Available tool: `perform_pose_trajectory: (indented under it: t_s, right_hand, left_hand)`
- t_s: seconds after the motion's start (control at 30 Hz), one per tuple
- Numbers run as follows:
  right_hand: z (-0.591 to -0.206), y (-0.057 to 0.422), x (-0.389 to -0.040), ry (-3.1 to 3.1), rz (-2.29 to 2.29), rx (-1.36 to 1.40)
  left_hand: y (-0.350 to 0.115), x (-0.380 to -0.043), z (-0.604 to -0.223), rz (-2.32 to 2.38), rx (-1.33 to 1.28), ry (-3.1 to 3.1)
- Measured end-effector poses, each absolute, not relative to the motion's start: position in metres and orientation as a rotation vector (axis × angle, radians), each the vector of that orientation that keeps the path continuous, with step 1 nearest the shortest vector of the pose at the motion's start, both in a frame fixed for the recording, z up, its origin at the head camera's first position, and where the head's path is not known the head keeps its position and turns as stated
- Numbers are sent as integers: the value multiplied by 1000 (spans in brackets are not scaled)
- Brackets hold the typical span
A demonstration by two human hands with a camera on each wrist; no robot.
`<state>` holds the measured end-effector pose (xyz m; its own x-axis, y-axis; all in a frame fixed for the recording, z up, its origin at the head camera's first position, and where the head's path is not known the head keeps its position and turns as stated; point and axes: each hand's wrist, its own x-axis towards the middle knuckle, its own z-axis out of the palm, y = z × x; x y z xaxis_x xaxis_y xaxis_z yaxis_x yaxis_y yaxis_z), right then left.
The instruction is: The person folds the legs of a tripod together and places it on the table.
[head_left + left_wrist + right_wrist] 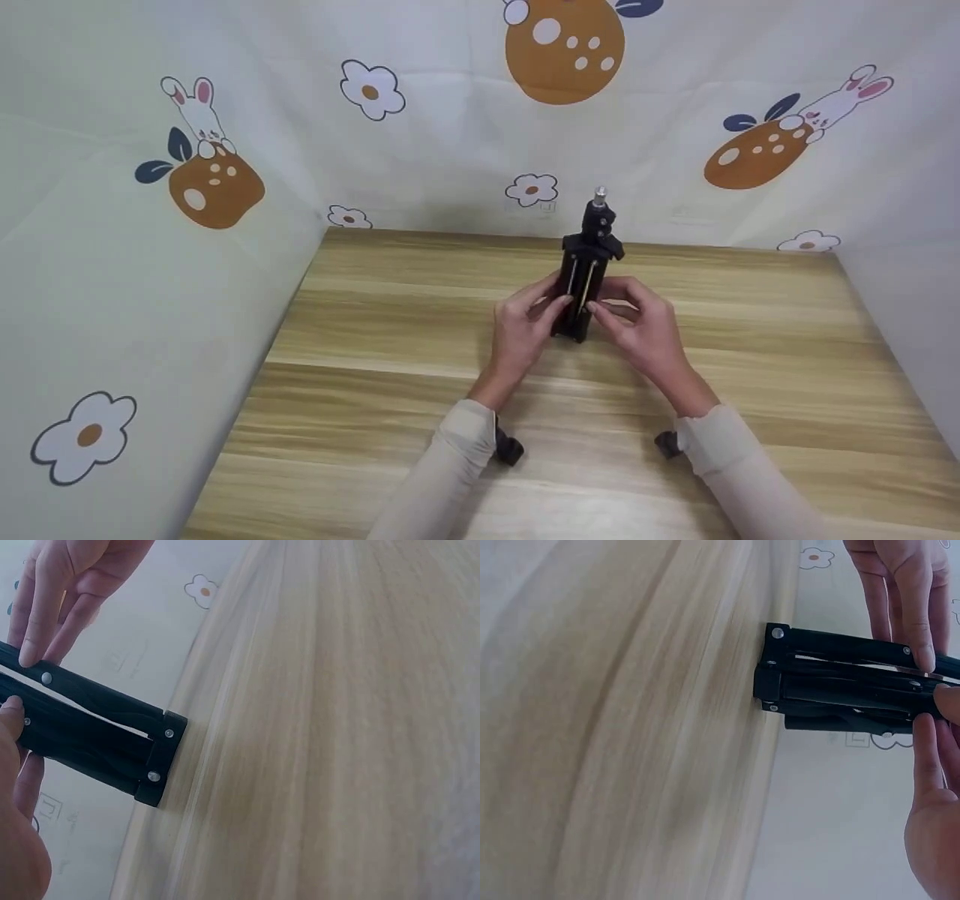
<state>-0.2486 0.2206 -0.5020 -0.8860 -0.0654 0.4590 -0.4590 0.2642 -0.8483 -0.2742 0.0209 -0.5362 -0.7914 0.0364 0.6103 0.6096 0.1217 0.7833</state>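
A black tripod stand [598,225] with its legs folded together is held upright, leaning slightly, and a silver stud [600,196] tops it. My left hand [521,322] grips its left side, thumb on a front leg and fingers behind. From the other side my right hand [641,326] pinches a leg between thumb and fingers. The folded legs [90,739] show rivets and narrow slots between them in the left wrist view. In the right wrist view, the foot end of the tripod stand [817,682] is close to the tabletop; I cannot tell whether it touches.
The wood-grain table [360,420] spreads around the hands. Behind it hangs a pale sheet [450,150] printed with flowers, rabbits and orange fruit, which also lines both sides. Small black pieces [510,450] show at both sleeve cuffs.
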Motion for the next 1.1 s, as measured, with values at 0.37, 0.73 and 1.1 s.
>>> perform_pose_trajectory:
  t_s: [0.37,0.73,1.1]
  right_hand:
    - [-503,217,-240,-2224,1656,471]
    - [-504,216,-236,-2185,1651,503]
    - [-505,231,-252,-2044,1580,474]
  left_hand:
    - [21,-275,-538,-1674,-630,-1980]
    - [24,-278,-539,-1673,-643,-2005]
    - [26,-279,-540,-1694,-669,-2032]
